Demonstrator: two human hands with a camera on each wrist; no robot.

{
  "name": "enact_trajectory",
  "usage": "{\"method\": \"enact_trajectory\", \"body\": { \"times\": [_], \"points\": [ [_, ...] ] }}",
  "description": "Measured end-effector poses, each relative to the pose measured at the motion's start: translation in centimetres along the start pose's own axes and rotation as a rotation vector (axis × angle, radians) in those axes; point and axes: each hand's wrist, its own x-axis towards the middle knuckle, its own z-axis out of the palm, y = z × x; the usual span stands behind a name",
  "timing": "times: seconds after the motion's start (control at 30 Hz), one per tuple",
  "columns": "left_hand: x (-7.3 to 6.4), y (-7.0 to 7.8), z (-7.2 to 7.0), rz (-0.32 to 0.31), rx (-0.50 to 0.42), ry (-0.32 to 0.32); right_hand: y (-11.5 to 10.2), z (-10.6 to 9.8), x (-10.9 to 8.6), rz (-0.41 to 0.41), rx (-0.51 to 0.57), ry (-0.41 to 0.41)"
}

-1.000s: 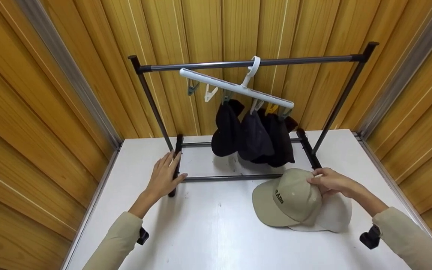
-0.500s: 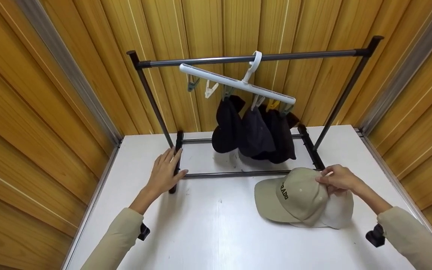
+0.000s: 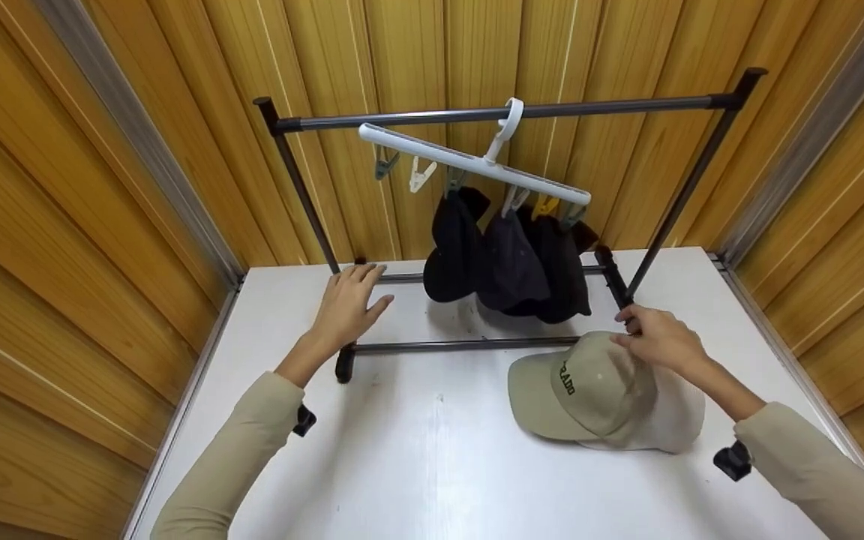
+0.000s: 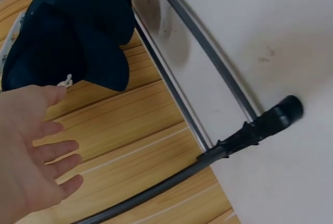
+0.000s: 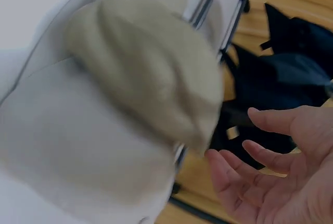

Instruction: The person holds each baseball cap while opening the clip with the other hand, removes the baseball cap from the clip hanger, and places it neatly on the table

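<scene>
A beige baseball cap (image 3: 593, 390) with dark lettering lies on the white surface at the front right, partly over a white cap (image 3: 681, 416). My right hand (image 3: 661, 339) hovers just above the beige cap; in the right wrist view its fingers are loosely bent and hold nothing. My left hand (image 3: 346, 309) is over the rack's left foot, fingers spread and apart from the rack in the left wrist view. Several dark caps (image 3: 514, 266) hang from clips on a white hanger (image 3: 469, 161). A grey-green clip (image 3: 385, 163) and a white clip (image 3: 421, 177) at its left end hold nothing.
The hanger hooks over the top bar (image 3: 627, 106) of a dark metal rack. The rack's lower front rail (image 3: 469, 346) runs behind the beige cap. Wood-patterned walls (image 3: 87, 225) enclose the white surface (image 3: 432, 465) at the back and both sides.
My right hand has let go of the beige cap's edge and moved slightly up and left. My left hand has lifted off the rack's left foot, up and to the right.
</scene>
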Motion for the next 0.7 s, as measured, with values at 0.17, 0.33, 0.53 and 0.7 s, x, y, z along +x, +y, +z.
{"method": "enact_trajectory", "body": {
  "times": [0.17,0.33,0.53,0.7],
  "points": [
    [4.3,2.2,-1.2,-0.014,-0.135,0.02,-3.9,-0.5,1.2,-0.073,0.039,0.016],
    [8.7,4.9,-2.0,-0.029,-0.517,0.035,-7.2,-0.7,2.8,-0.125,0.137,0.022],
    [12.3,7.4,-2.0,-0.13,-0.777,0.004,-10.8,0.1,4.9,-0.181,0.203,0.086],
    [13.8,8.6,-1.8,-0.204,-0.851,-0.003,-13.1,0.3,5.7,-0.224,0.201,0.174]
  ]
}}
